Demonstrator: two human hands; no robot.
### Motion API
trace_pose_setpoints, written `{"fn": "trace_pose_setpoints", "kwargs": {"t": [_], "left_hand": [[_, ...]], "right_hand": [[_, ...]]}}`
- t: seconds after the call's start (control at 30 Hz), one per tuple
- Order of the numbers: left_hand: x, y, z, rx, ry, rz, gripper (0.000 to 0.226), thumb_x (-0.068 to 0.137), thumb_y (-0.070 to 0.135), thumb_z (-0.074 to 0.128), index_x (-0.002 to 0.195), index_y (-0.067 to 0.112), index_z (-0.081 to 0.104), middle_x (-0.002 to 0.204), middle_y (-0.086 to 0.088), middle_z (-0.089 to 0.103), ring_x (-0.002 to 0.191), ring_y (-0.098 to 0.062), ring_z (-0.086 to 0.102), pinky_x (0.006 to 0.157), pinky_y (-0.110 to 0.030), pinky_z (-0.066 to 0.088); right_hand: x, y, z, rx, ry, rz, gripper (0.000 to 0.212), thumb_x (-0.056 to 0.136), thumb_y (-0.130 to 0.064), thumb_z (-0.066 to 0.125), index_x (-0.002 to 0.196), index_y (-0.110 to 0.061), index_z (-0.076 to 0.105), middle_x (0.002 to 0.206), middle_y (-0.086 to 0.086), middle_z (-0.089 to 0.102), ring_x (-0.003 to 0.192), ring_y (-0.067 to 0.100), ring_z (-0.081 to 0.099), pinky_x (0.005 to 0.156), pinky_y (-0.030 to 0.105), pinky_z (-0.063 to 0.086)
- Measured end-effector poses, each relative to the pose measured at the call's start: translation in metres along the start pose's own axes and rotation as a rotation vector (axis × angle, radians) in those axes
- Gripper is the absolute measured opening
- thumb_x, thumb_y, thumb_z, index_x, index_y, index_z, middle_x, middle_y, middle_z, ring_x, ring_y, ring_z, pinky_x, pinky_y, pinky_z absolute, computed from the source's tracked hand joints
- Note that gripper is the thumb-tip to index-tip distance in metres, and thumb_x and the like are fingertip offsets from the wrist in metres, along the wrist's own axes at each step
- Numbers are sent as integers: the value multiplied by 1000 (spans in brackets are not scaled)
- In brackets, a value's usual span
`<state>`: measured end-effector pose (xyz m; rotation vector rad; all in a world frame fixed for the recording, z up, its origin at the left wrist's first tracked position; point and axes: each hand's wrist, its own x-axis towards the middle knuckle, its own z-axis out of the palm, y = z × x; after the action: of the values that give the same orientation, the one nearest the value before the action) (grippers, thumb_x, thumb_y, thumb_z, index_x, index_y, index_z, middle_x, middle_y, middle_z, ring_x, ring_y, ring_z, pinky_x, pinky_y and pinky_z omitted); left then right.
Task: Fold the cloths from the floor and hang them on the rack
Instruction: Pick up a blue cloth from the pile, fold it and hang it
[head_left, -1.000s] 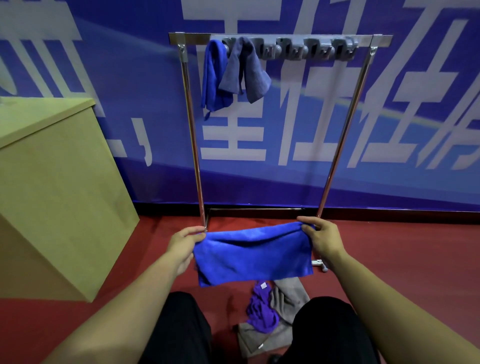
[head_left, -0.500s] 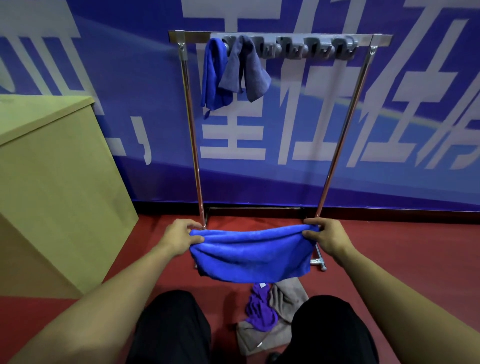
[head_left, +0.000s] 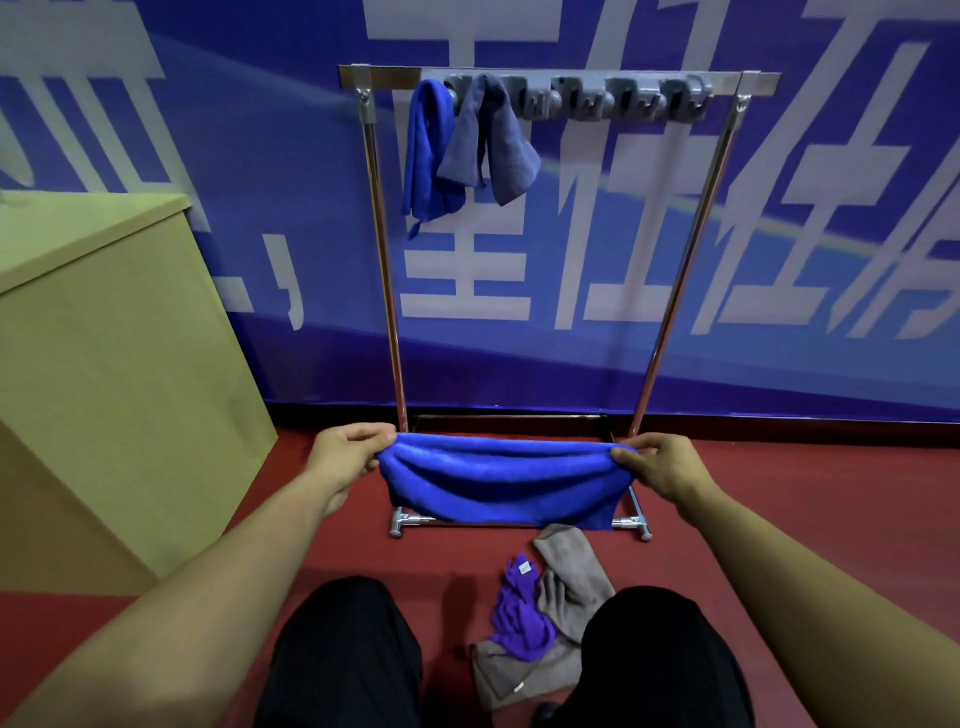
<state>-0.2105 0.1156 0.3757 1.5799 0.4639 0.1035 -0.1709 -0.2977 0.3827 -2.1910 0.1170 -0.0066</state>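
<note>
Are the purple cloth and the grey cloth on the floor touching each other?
Touching. The head view shows the purple cloth lying on top of the grey cloth, with no floor visible between them.

Before the rack (head_left: 558, 83), left hand (head_left: 345, 457) and right hand (head_left: 670, 467) pinch a blue cloth (head_left: 501, 486); purple cloth (head_left: 519, 618) and grey cloth (head_left: 566, 587) lie below it.

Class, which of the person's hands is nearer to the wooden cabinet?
Left. The left hand grips the blue cloth's end beside the wooden cabinet; the right hand grips the far end.

red floor (head_left: 805, 499), blue banner wall (head_left: 260, 208) with white characters, tan cabinet (head_left: 104, 364) at left.
</note>
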Motion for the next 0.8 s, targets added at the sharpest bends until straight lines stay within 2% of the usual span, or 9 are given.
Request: {"fn": "trace_pose_setpoints", "kwargs": {"t": [0.1, 0.2, 0.27, 0.3, 0.37, 0.53, 0.63, 0.73, 0.8], "left_hand": [[0, 6, 1, 60, 27, 61, 25, 85, 3, 76, 110, 1, 74, 82, -5, 70, 67, -9, 56, 61, -17, 46], [1, 11, -2, 273, 49, 187, 29, 82, 3, 79, 111, 4, 74, 84, -5, 71, 68, -6, 58, 64, -12, 48], [3, 15, -5, 423, 60, 243, 30, 81, 9, 82, 110, 6, 75, 91, -9, 75, 75, -12, 63, 71, -16, 50], [5, 15, -7, 480, 77, 257, 31, 80, 13, 84, 109, 7, 76, 94, -9, 76, 81, -15, 66, 77, -21, 51], [5, 17, -8, 527, 112, 272, 29, 79, 18, 85, 106, 11, 78, 95, -6, 77, 88, -17, 69, 83, -27, 50], [0, 25, -8, 504, 142, 328, 10, 81, 20, 83, 90, 18, 79, 83, -1, 75, 79, -16, 67, 75, -27, 47], [3, 23, -11, 480, 129, 333, 6, 83, 19, 82, 84, 20, 76, 81, -2, 74, 74, -16, 63, 75, -30, 51], [-1, 23, -9, 376, 57, 321, 5, 89, 16, 76, 90, 12, 72, 82, -1, 69, 74, -10, 58, 70, -16, 46], [-2, 22, -7, 268, 9, 270, 9, 94, 20, 70, 96, 11, 70, 85, 1, 66, 78, -11, 57, 73, -17, 44]], "right_hand": [[0, -4, -3, 31, 0, -16, 10, 81, -15, 81, 87, -8, 78, 61, -4, 64, 58, 7, 54, 70, 34, 51], [-1, -9, -7, 39, 13, -62, 11, 82, -14, 80, 90, -7, 79, 68, -3, 69, 59, 1, 57, 67, 24, 52], [-2, -14, -9, 48, 36, -92, 8, 82, -14, 80, 88, -9, 78, 65, -7, 67, 50, -4, 55, 57, 12, 46], [-1, -16, -9, 54, 47, -97, 7, 82, -15, 80, 87, -9, 78, 63, -7, 66, 48, -4, 54, 54, 11, 44], [-1, -19, -10, 72, 74, -99, 10, 82, -18, 80, 88, -10, 79, 63, -2, 66, 50, 0, 51, 53, 16, 44], [-8, -26, -13, 128, 119, -143, 10, 84, -21, 78, 85, -10, 77, 60, 4, 60, 55, 16, 47, 43, 14, 37], [-9, -25, -14, 93, 127, -153, 13, 89, -25, 73, 87, -12, 74, 73, 8, 67, 65, 21, 57, 55, 23, 45], [-9, -24, -12, 92, 133, -161, 21, 95, -28, 64, 98, -8, 69, 93, 5, 70, 85, 19, 62, 73, 30, 45], [-11, -26, -9, 146, 129, -165, 24, 98, -30, 58, 100, -7, 64, 95, 7, 67, 84, 18, 60, 73, 31, 43]]}}
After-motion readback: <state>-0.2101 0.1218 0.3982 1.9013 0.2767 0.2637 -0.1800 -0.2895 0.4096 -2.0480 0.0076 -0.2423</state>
